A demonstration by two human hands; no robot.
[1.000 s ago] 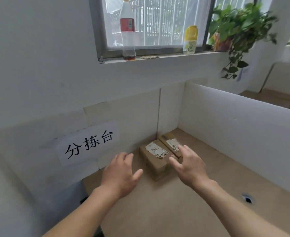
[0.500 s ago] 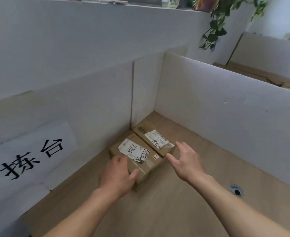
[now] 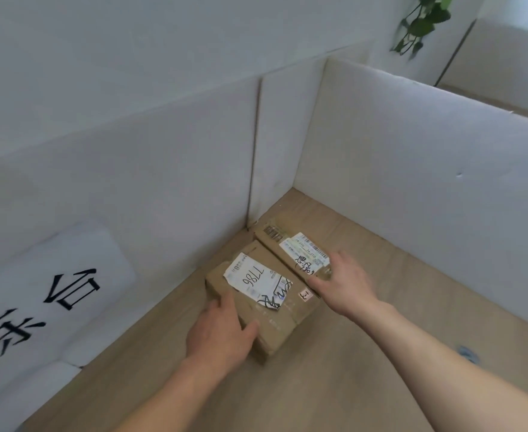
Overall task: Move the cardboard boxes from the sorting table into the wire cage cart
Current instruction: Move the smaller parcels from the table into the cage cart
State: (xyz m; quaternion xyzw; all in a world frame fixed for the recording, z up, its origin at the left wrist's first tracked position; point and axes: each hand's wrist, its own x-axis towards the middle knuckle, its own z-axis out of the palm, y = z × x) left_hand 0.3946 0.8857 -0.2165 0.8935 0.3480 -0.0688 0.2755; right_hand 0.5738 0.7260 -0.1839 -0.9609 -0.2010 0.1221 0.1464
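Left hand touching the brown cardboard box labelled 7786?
Touching. Head view: left hand grips the 7786-labelled brown cardboard box at its near corner, thumb on top.

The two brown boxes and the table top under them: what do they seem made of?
Nearer brown box labelled 7786: matte cardboard, creased edges. Farther brown box: likewise cardboard, printed barcode, white paper label. Pale tan table top: probably wood-look laminate; faint grain.

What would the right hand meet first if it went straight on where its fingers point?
The far box, with the barcode label; the right hand is at its near end, though contact is unclear.
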